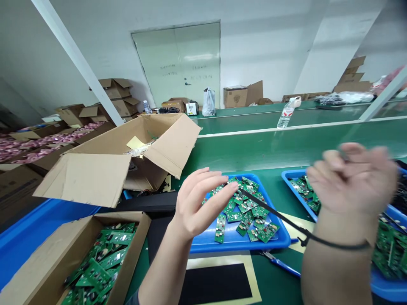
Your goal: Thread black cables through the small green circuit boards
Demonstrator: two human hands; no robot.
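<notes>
My left hand (pixel 199 201) is raised over a blue tray (pixel 232 243) of small green circuit boards (pixel 251 212). Its fingers are pressed together on the end of a thin black strap (pixel 273 214). The strap runs down to the right and loops round my right wrist as a band (pixel 337 244). My right hand (pixel 352 178) is lifted with the back of the hand towards me. Its fingers are curled and smeared by motion, so I cannot see whether they hold anything.
A second blue tray (pixel 297 174) of boards is at the right. A cardboard box (pixel 47 262) of boards stands at lower left, behind it a large open carton (pixel 95 173). Blue-handled pliers (pixel 281 263) and a black mat (pixel 216 281) lie nearby. A water bottle (pixel 286 112) stands on the green belt (pixel 270 146).
</notes>
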